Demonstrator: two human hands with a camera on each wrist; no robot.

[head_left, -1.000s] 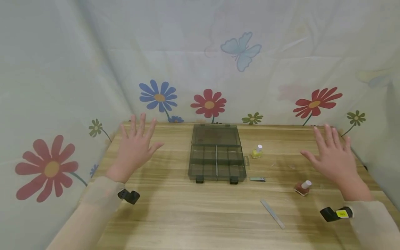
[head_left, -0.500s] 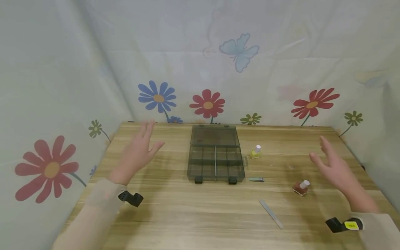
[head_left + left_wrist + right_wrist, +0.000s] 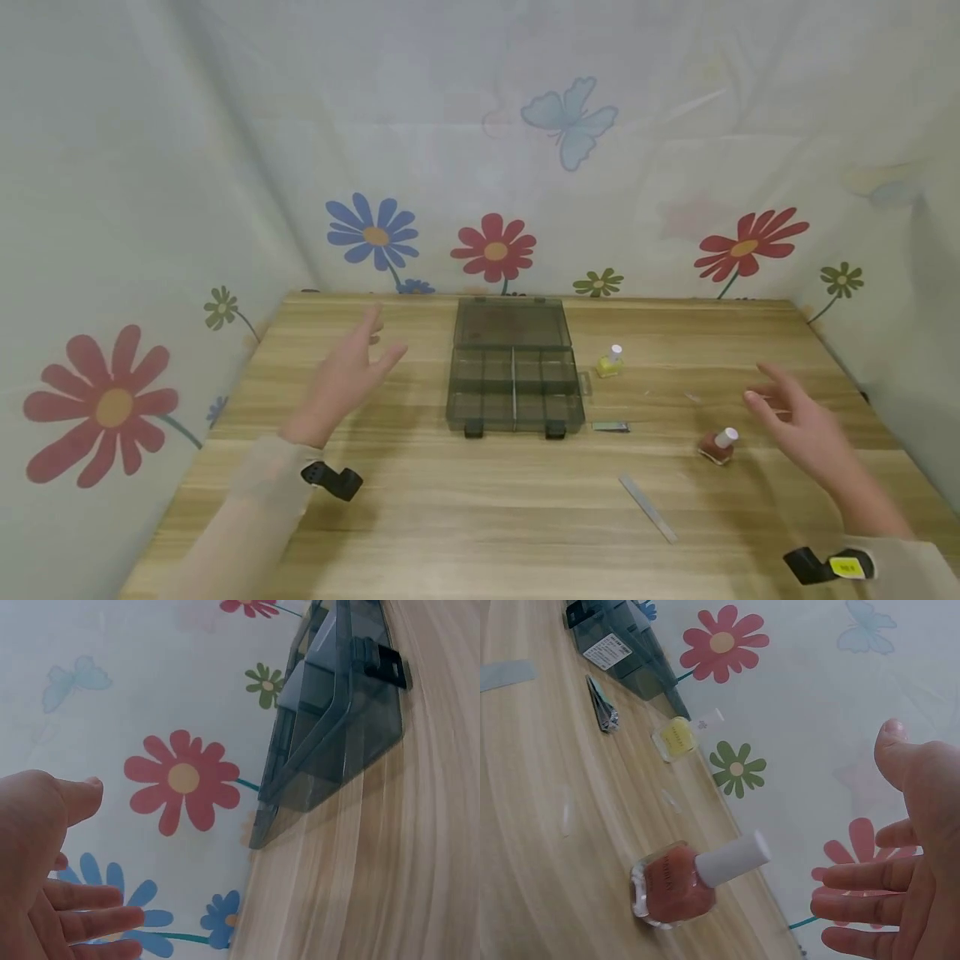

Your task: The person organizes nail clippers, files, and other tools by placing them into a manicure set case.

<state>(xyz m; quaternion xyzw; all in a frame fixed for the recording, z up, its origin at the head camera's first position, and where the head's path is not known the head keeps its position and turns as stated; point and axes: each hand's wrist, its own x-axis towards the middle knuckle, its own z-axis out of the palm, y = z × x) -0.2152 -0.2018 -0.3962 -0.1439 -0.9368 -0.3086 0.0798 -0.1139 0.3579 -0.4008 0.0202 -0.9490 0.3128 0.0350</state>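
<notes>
A dark see-through organiser box (image 3: 514, 371) (image 3: 330, 727) lies open in the middle of the wooden table (image 3: 465, 517), its lid flat behind it. My left hand (image 3: 347, 375) (image 3: 45, 877) hovers left of the box, fingers straight, holding nothing. My right hand (image 3: 795, 421) (image 3: 900, 862) hovers at the right with relaxed fingers, just right of a brown-red nail polish bottle (image 3: 716, 446) (image 3: 682, 885) with a white cap. A yellow polish bottle (image 3: 609, 362) (image 3: 679, 736) stands beside the box. A nail clipper (image 3: 611, 427) (image 3: 600, 709) and a nail file (image 3: 647, 507) lie in front.
Flower-and-butterfly cloth walls (image 3: 480, 150) close the table in at the back and on both sides. A black strap clip sits at each wrist (image 3: 333, 481). A small clear scrap (image 3: 693, 397) lies on the wood near the brown bottle.
Both hands have turned from flat, palm-down and spread, to edge-on and moved inward. The right hand dropped down toward the brown bottle; the left drifted toward the box.
</notes>
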